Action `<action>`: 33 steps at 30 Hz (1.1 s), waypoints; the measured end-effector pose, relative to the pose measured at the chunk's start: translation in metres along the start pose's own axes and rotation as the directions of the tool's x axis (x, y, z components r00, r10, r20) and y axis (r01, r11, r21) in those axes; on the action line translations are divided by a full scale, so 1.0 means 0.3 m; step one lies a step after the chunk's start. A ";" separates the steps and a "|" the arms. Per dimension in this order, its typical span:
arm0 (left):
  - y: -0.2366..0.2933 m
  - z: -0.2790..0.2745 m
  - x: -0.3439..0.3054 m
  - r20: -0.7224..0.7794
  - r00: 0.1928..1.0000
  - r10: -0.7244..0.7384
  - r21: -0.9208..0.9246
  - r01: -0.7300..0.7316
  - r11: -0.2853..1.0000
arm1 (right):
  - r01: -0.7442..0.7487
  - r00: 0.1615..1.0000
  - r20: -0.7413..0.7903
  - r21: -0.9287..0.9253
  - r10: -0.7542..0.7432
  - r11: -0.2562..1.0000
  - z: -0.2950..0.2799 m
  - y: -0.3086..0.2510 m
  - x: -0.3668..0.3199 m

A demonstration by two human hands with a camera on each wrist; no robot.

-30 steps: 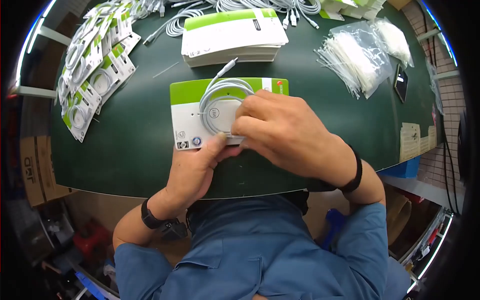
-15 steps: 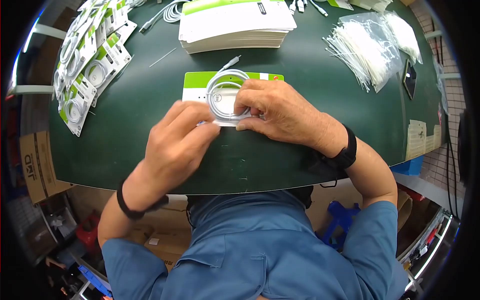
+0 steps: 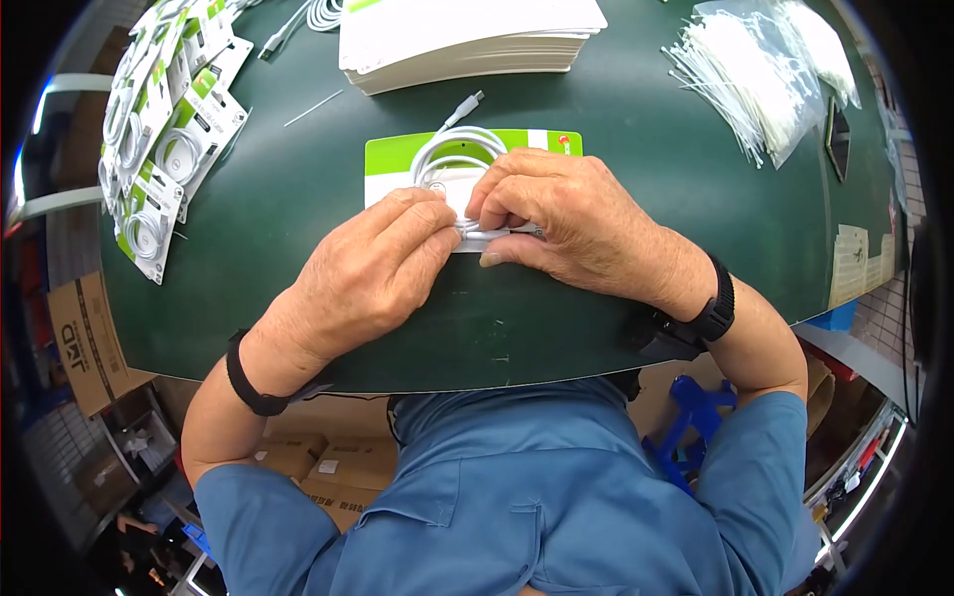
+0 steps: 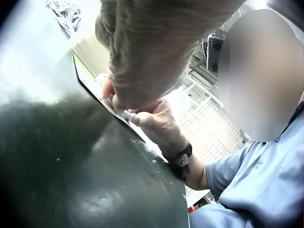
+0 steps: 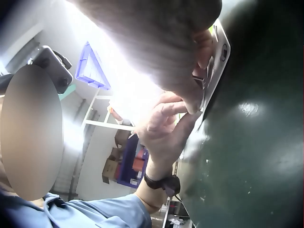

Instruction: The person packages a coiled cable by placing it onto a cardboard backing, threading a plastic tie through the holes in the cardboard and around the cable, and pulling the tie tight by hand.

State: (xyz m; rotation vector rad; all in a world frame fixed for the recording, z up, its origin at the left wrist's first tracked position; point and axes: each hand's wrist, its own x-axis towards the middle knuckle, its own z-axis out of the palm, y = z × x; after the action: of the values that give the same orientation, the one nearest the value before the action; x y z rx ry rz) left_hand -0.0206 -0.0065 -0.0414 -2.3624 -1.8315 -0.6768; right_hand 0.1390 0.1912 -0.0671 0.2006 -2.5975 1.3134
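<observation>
Left hand [image 3: 373, 253] is curling its fingers and thumb nearly closed, pinching the near part of a coiled, pale grey cable [image 3: 421, 164], though its fingertips are partly hiding the exact contact. Right hand [image 3: 571, 219] is gripping the coil's right side just beside it, bending its fingers over the loops and keeping its thumb low at the near edge, slightly apart from the fingers.

The cable is lying on a rectangular green-and-white card [image 3: 390, 161] at the middle of a dark green counter [image 3: 248, 298], and its upper plug is pointing past the card's far edge. Beyond the card, a thick stack of white-and-green cards [image 3: 472, 45] is sitting at the far side. On the left, a pile of cards bearing white coiled cables [image 3: 204, 119] is overlapping untidily, and a thin, pale strip [image 3: 314, 107] is lying between pile and stack. At far right, a clear plastic bag of white, slender ties [image 3: 740, 79] is resting near a dark, flat phone [image 3: 840, 139].
</observation>
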 end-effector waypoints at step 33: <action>0.022 0.045 -0.035 -0.072 0.987 -0.142 -0.050 0.139 0.989 | -0.096 0.994 -0.063 -0.095 0.091 0.991 0.029 -0.063 -0.014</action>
State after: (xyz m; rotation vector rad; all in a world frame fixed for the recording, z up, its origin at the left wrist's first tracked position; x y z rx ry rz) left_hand -0.0126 -0.0137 -0.0562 -2.2171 -1.9849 -0.8181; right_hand 0.1462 0.1731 -0.0585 0.0238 -2.6423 1.1988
